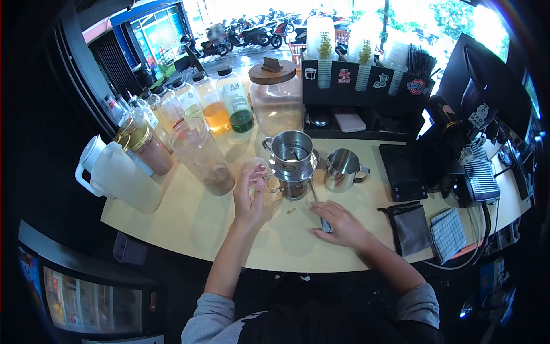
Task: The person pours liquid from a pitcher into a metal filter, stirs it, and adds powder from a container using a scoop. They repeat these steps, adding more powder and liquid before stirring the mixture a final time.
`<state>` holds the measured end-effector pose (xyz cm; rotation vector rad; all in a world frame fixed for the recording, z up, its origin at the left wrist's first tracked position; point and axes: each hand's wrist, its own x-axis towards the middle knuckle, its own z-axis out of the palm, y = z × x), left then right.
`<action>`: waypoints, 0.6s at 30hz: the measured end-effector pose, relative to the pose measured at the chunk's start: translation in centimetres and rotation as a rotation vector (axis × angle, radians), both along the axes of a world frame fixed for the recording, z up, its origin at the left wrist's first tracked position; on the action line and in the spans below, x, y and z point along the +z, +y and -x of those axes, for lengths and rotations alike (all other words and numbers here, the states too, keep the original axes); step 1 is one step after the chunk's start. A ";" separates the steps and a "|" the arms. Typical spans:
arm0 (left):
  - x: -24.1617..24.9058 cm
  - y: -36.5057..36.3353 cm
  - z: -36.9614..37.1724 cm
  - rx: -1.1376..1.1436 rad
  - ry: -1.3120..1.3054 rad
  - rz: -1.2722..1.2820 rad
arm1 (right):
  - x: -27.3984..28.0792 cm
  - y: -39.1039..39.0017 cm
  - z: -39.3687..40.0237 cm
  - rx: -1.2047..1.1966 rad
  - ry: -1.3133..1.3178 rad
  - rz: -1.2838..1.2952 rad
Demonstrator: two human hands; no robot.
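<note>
A metal drip coffee filter [292,148] sits on top of a glass mug [294,190] with dark liquid in it. Beside it on the left is my left hand [250,192], its fingers raised and loosely bent. A small clear round cup or lid [254,164] shows behind those fingers; whether they touch it I cannot make out. My right hand [342,225] lies palm down near the table's front, thumb and fingers closed around a slim metal spoon [313,192], partly hidden under the hand. Just right of the filter stands a steel milk pitcher [341,170].
A tall clear plastic jug [203,157], a white-handled pitcher [129,180] and several syrup bottles [213,106] line the left. A wood-lidded jar [276,100] and a black cup holder [361,86] stand behind. Cloths [448,232], a black scale [404,172] and an espresso machine [478,172] occupy the right.
</note>
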<state>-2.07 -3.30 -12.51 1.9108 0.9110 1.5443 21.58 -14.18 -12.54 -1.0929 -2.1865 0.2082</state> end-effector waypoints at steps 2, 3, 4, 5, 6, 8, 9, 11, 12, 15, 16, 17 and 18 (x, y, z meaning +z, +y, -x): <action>0.2 -0.2 0.0 0.013 0.021 -0.004 | -0.3 -0.1 -0.1 -0.004 -0.011 0.002; 0.3 -0.2 0.0 0.018 0.032 -0.013 | -0.4 0.0 -0.2 -0.011 -0.023 0.005; 0.3 -0.2 0.0 0.024 0.044 -0.021 | -0.4 0.0 -0.2 -0.009 -0.022 0.005; 0.4 -0.3 -0.1 0.027 0.045 -0.022 | -0.4 0.0 -0.3 -0.009 -0.025 0.000; 0.4 -0.3 -0.2 0.041 0.020 -0.044 | -0.3 0.0 -0.3 -0.008 -0.027 -0.005; 0.4 -0.3 0.2 0.065 -0.002 -0.070 | -0.1 -0.2 -0.3 -0.020 -0.014 -0.002; 0.2 -0.2 0.7 0.119 -0.057 -0.114 | 0.0 -0.2 -0.3 -0.034 -0.004 0.002; -0.3 0.0 2.0 0.182 -0.109 -0.171 | -0.2 -0.2 -0.6 -0.038 0.033 0.003; -0.3 0.1 2.7 0.285 -0.181 -0.279 | -0.3 -0.2 -0.7 -0.054 0.067 0.012; 0.2 0.5 5.2 0.487 -0.221 -0.416 | 0.2 -0.1 -1.0 -0.057 0.157 0.010; 0.6 0.6 5.9 0.581 -0.188 -0.438 | 0.5 -0.2 -1.1 -0.044 0.155 0.004; 0.8 0.9 6.5 0.592 -0.188 -0.448 | 0.7 -0.4 -1.2 -0.073 0.220 -0.034; 0.9 1.2 7.0 0.584 -0.162 -0.357 | 1.0 -0.5 -1.3 -0.103 0.284 -0.069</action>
